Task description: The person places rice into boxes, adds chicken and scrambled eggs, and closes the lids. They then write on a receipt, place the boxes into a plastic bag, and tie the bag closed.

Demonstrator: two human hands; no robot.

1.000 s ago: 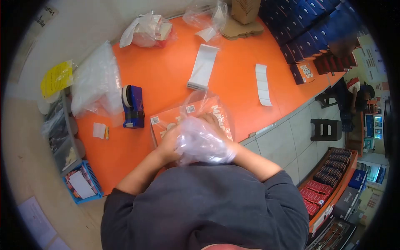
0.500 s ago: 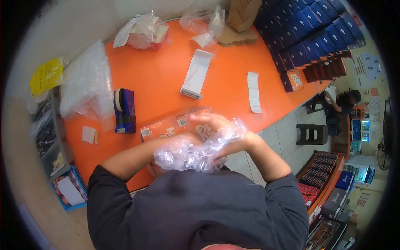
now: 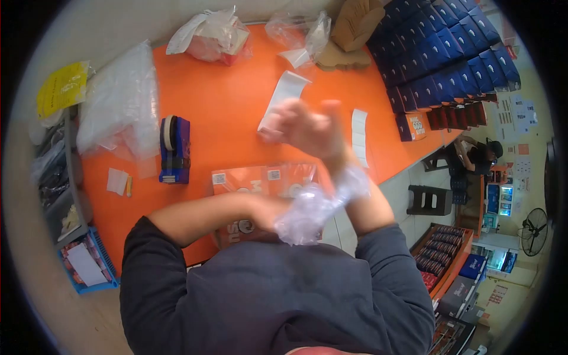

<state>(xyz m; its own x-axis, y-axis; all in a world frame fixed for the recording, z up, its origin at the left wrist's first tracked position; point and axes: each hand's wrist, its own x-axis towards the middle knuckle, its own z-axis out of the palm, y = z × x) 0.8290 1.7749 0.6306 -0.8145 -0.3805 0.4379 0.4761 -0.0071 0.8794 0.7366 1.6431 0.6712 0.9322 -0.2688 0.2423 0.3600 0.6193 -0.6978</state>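
Note:
Crumpled clear plastic lies bunched at my chest and loops around my right wrist. My left hand is closed against this plastic, its fingers partly hidden by it. Raised above the table, my right hand is blurred, with fingers apart and nothing held. It partly covers the lower end of a white label strip. Orange printed packages in clear wrap lie beneath my forearms at the table's near edge.
A blue tape dispenser stands left on the orange table. Clear plastic bags lie farther left. Stacked dark blue boxes stand back right. Another label strip lies at right. Far right, a person sits.
My right hand has moved up and away from my chest, with plastic still round its wrist. The plastic is more bunched near my left hand. The packages now show more.

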